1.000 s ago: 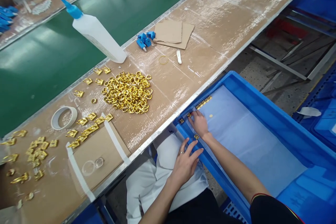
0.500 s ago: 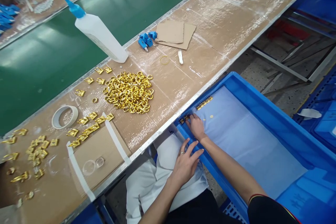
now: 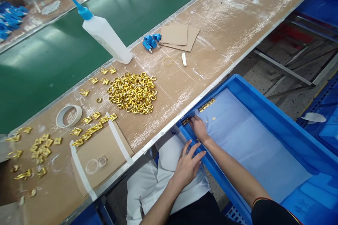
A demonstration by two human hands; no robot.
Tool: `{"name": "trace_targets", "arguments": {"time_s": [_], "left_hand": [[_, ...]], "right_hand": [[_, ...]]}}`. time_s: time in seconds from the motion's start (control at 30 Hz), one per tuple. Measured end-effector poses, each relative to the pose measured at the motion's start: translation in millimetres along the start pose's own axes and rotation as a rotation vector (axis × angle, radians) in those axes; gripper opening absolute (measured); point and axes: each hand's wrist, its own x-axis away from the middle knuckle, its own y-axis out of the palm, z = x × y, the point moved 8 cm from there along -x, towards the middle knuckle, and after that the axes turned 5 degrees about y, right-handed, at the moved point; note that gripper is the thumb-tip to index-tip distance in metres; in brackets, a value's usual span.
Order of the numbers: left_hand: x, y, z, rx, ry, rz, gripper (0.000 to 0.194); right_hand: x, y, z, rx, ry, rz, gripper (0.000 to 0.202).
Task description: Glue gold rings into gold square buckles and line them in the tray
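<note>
head view: right hand (image 3: 198, 128), fingers flat, had slid left onto small gold metal clips (image 3: 185, 121) in blue plastic crate (image 3: 264, 93); left hand (image 3: 188, 164) splayed, empty, on rim.

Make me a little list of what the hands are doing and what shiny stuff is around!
Right hand: inside the blue crate, fingertips at small gold pieces by its near corner
Left hand: flat on the crate's rim, ring on one finger
Crate lining: pale sheet, with a row of gold pieces
Table: heap of gold rings, glue bottle, tape roll
</note>
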Motion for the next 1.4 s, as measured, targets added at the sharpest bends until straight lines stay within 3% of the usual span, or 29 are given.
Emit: {"name": "trace_targets", "arguments": {"time_s": [0.57, 0.73, 0.9, 1.17, 1.33, 1.4], "left_hand": [[0, -0.9, 0, 0.002, 0.02, 0.01, 0.048], [0, -2.5, 0, 0.014, 0.011, 0.002, 0.047], [0, -2.8, 1, 0.013, 0.01, 0.017, 0.045], [-1, -2.2, 1, 0.005, 0.018, 0.02, 0.045], [0, -3.0, 1, 0.004, 0.022, 0.048, 0.044], [1, -2.7, 2, 0.003, 0.026, 0.05, 0.044]], "right_hand": [[0, 1, 4, -0.012, -0.06, 0.086, 0.016], [12, -21, 46, -0.043, -0.058, 0.184, 0.034], [35, -24, 78, -0.051, -0.161, 0.211, 0.029], [59, -12, 60, -0.004, -0.362, 0.282, 0.036], [52, -8, 47, 0.06, -0.383, 0.265, 0.013], [46, -9, 44, 0.08, -0.365, 0.253, 0.013]]}}
